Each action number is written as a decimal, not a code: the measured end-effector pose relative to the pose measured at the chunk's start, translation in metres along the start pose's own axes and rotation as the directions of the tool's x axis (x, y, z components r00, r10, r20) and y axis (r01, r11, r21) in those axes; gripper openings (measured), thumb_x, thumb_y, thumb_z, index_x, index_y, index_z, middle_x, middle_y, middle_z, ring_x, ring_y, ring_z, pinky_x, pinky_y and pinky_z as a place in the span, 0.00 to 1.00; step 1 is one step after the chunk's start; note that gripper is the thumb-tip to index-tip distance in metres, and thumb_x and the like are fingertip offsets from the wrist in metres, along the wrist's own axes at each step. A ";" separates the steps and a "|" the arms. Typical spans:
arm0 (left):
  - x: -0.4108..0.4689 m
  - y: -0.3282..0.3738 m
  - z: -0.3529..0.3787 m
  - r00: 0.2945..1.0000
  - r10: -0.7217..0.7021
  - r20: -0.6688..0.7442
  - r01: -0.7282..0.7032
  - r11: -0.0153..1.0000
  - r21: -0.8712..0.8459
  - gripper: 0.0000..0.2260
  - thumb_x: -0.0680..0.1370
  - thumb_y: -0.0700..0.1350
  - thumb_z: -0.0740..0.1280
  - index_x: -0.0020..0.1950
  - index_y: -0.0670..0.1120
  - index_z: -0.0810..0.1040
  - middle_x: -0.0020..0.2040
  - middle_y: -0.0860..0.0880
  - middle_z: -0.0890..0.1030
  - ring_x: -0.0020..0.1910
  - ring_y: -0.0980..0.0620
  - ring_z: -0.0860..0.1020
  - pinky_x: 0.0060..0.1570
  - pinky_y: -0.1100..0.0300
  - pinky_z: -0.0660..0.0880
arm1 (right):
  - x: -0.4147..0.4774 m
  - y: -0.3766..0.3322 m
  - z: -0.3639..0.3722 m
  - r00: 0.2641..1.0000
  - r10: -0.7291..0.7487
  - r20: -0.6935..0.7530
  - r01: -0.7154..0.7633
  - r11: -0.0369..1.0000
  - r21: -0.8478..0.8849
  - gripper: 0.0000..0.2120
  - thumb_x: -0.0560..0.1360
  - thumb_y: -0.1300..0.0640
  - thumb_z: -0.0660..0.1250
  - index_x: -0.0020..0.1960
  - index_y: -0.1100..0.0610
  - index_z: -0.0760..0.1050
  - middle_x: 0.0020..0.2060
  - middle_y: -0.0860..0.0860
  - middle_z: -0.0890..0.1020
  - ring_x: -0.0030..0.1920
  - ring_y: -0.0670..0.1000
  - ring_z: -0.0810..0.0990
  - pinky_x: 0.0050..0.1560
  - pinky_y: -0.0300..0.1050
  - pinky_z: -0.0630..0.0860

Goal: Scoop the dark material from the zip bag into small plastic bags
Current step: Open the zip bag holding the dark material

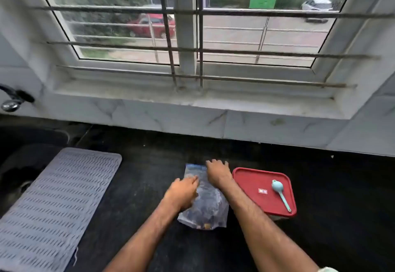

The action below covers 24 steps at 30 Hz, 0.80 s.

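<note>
- The zip bag (205, 207) lies flat on the black counter (145, 186), about in the middle of it, with its closing edge at 12 o'clock, toward the window (256, 36).
- Inside the clear bag I see the dark material (210, 210), gathered mostly in the half at 6 o'clock.
- The left hand (183, 192) rests on the bag's edge at 9 o'clock. Its fingers are blurred, so I cannot tell if they pinch the plastic or only touch it.
- The right hand (217, 172) is at the bag's corner at 1 o'clock, palm down. Its fingers are spread and rather straight, lying over the closing edge.
- Just beside the bag, at 3 o'clock, stands a box with a red lid (250, 178); a small label (262, 191) is in the middle of the lid.
- A pale blue scoop (282, 198) lies on this lid, its bowl at 11 o'clock and its handle pointing to 5 o'clock.
- Well apart from the bag, at 9 o'clock, a grey ribbed mat (55, 196) lies on the counter.
- Beyond the mat, at 10 o'clock, there is a dark sink (25, 141) and above it a metal tap (11, 101).
- Through the window bars a red car (151, 25) shows outside.
</note>
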State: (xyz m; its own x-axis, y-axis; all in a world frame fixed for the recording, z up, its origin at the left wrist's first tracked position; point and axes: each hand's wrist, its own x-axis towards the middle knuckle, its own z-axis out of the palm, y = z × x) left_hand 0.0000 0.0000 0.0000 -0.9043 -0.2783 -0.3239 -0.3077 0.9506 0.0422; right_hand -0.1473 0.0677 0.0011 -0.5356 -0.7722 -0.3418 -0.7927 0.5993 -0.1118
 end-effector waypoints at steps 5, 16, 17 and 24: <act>0.001 -0.009 0.043 0.983 0.146 0.109 -0.136 0.986 -0.099 0.27 0.80 0.48 0.58 0.79 0.47 0.57 0.80 0.48 0.55 0.76 0.47 0.62 0.69 0.50 0.68 | 0.007 -0.007 0.014 0.997 0.015 0.070 -0.016 1.000 0.011 0.21 0.77 0.65 0.58 0.70 0.58 0.67 0.65 0.58 0.72 0.67 0.60 0.69 0.69 0.66 0.62; 0.021 -0.046 0.037 0.998 0.061 0.009 -0.061 0.998 -0.013 0.20 0.79 0.41 0.58 0.71 0.47 0.68 0.71 0.49 0.72 0.69 0.47 0.71 0.68 0.51 0.65 | 0.012 -0.021 0.029 0.996 0.081 -0.040 -0.072 0.980 0.187 0.11 0.80 0.57 0.59 0.56 0.58 0.77 0.58 0.58 0.74 0.60 0.60 0.73 0.54 0.54 0.73; 0.021 -0.043 0.037 0.999 0.034 0.000 -0.034 0.999 -0.038 0.17 0.79 0.42 0.58 0.68 0.46 0.70 0.68 0.48 0.75 0.67 0.46 0.73 0.65 0.50 0.67 | 0.013 -0.021 0.031 0.993 0.080 -0.085 -0.069 0.990 0.122 0.10 0.79 0.57 0.60 0.56 0.57 0.77 0.60 0.57 0.71 0.62 0.60 0.70 0.55 0.56 0.73; 0.007 -0.012 0.046 0.946 -0.319 -0.066 0.228 0.793 -0.565 0.17 0.82 0.56 0.56 0.52 0.44 0.76 0.53 0.45 0.81 0.56 0.45 0.78 0.50 0.50 0.74 | 0.001 -0.029 0.033 0.997 0.055 0.047 -0.061 0.990 0.129 0.12 0.74 0.51 0.68 0.53 0.57 0.77 0.59 0.55 0.74 0.63 0.57 0.73 0.68 0.67 0.63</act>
State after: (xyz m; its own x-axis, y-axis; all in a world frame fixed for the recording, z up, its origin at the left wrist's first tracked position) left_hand 0.0111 -0.0068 -0.0461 -0.7765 -0.5751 -0.2573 -0.6173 0.6124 0.4939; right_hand -0.1148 0.0565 -0.0266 -0.5643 -0.7272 -0.3908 -0.7145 0.6674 -0.2101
